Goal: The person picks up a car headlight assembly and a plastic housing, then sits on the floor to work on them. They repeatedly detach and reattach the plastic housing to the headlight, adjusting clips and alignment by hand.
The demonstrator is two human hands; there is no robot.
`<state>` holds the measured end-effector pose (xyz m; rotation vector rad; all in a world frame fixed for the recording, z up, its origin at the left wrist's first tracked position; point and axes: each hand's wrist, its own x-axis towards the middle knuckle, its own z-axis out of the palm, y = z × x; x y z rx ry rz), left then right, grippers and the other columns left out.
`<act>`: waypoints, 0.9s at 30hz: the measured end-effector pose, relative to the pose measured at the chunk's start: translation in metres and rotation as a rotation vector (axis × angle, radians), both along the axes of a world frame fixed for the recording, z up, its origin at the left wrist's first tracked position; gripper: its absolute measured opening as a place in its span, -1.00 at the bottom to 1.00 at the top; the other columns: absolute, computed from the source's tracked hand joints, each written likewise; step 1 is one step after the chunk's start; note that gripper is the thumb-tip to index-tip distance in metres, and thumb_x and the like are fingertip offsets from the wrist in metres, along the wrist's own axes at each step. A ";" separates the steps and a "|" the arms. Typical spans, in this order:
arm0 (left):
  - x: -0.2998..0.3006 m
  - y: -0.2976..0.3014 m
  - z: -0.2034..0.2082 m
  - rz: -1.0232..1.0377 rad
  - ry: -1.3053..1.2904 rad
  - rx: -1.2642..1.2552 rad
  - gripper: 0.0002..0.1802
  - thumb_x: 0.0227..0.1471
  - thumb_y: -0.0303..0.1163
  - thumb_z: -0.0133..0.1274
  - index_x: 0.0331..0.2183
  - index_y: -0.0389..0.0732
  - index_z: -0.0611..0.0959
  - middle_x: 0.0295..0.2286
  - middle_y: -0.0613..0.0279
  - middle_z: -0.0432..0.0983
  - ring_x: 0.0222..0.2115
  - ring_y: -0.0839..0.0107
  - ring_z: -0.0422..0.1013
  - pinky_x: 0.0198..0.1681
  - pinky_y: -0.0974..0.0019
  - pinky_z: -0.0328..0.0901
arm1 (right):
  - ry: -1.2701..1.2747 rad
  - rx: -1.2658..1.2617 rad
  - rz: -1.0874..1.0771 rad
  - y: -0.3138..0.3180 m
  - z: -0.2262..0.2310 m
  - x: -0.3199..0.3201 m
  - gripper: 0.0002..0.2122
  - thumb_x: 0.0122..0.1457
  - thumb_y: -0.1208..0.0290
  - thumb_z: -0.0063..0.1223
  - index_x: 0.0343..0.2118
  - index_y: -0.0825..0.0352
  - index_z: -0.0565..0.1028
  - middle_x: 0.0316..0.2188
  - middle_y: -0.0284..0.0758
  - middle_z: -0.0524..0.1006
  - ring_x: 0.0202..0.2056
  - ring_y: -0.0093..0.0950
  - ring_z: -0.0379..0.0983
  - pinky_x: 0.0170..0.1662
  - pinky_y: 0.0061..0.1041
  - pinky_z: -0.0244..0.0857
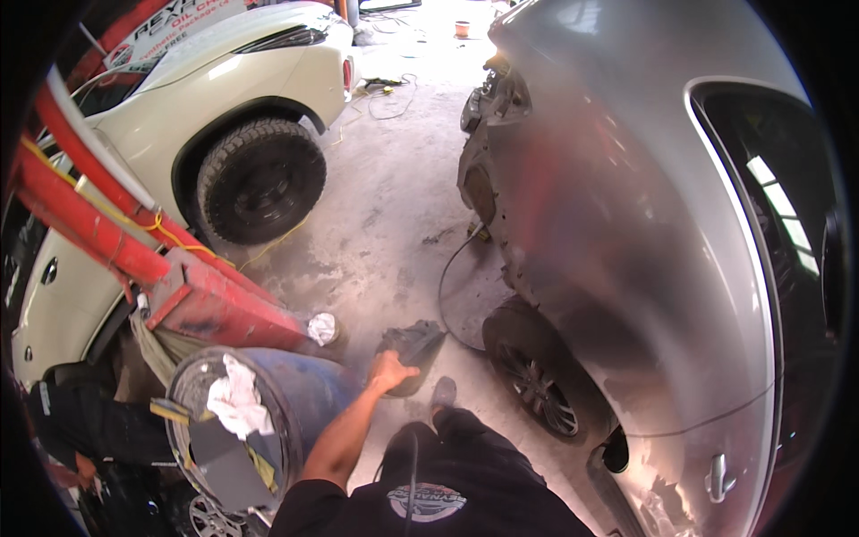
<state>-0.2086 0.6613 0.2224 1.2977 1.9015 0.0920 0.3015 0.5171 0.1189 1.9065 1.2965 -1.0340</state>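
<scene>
My left hand (391,372) reaches forward at the end of a bare forearm, with the thumb standing apart from the fingers. Nothing shows in its grasp. Just past it, low down, is a dark grey, crumpled-looking thing (416,342); I cannot tell whether it is cloth in a bin, and it overlaps the hand in view. Left of my forearm stands a blue drum (313,380), with a white rag (238,398) and a yellow-edged tool (170,410) on top. My right hand is out of view. A grey car (617,259) with sanded, patchy bodywork fills the right side.
Red lift post (215,304) and a cream vehicle (179,143) stand on the left. A black hose (441,295) curves across the floor by the grey car's wheel (537,376). A dark-clothed person (85,425) is low at left. A yellow cord (284,236) crosses the floor.
</scene>
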 end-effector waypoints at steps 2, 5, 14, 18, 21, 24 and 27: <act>-0.023 0.049 0.018 0.014 0.024 0.028 -0.18 -0.23 0.12 0.48 -0.12 -0.42 0.74 -0.13 -0.28 0.67 -0.07 -0.13 0.60 0.02 -0.01 0.46 | 0.030 0.078 0.020 0.090 0.017 -0.032 0.13 -0.13 -0.25 0.47 0.43 0.18 0.11 0.26 0.05 0.42 0.31 0.00 0.34 0.30 0.04 0.31; -0.070 0.124 0.030 0.031 0.036 0.064 -0.21 -0.24 0.11 0.47 -0.17 -0.43 0.75 -0.15 -0.29 0.68 -0.09 -0.13 0.61 0.00 0.00 0.46 | 0.067 0.172 0.004 0.206 0.041 -0.075 0.13 -0.13 -0.25 0.47 0.43 0.19 0.10 0.26 0.05 0.42 0.31 -0.01 0.34 0.30 0.04 0.31; -0.212 0.362 0.024 -0.050 0.124 0.076 -0.21 -0.27 0.14 0.45 -0.19 -0.40 0.76 -0.14 -0.28 0.68 -0.06 -0.11 0.60 0.04 -0.03 0.45 | 0.073 0.195 -0.112 0.413 0.019 -0.194 0.14 -0.13 -0.25 0.47 0.44 0.21 0.10 0.26 0.05 0.43 0.31 -0.02 0.35 0.30 0.03 0.30; -0.270 0.464 0.023 -0.160 0.140 0.029 -0.23 -0.27 0.13 0.44 -0.19 -0.37 0.76 -0.14 -0.27 0.68 -0.06 -0.13 0.60 0.04 -0.05 0.45 | 0.009 0.045 -0.228 0.422 0.018 -0.245 0.14 -0.13 -0.25 0.47 0.44 0.21 0.09 0.26 0.05 0.43 0.30 -0.02 0.36 0.30 0.02 0.30; -0.312 0.558 0.033 -0.216 0.123 -0.009 -0.25 -0.28 0.12 0.44 -0.21 -0.36 0.77 -0.15 -0.26 0.68 -0.07 -0.14 0.60 0.04 -0.05 0.46 | 0.009 -0.043 -0.336 0.436 0.014 -0.290 0.14 -0.13 -0.25 0.47 0.44 0.22 0.09 0.26 0.05 0.43 0.30 -0.02 0.36 0.30 0.02 0.30; -0.337 0.644 0.022 -0.227 0.130 0.010 -0.26 -0.29 0.11 0.43 -0.24 -0.36 0.77 -0.17 -0.25 0.69 -0.08 -0.14 0.60 0.02 -0.05 0.46 | 0.002 -0.093 -0.444 0.465 0.020 -0.332 0.14 -0.13 -0.25 0.47 0.44 0.22 0.09 0.26 0.05 0.43 0.30 -0.03 0.36 0.31 0.01 0.30; -0.361 0.740 0.014 -0.263 0.125 0.001 -0.26 -0.29 0.13 0.43 -0.25 -0.36 0.77 -0.19 -0.26 0.69 -0.10 -0.13 0.61 0.01 -0.02 0.46 | 0.018 -0.117 -0.515 0.528 0.006 -0.373 0.15 -0.13 -0.25 0.47 0.44 0.23 0.09 0.26 0.05 0.44 0.30 -0.03 0.36 0.31 0.01 0.30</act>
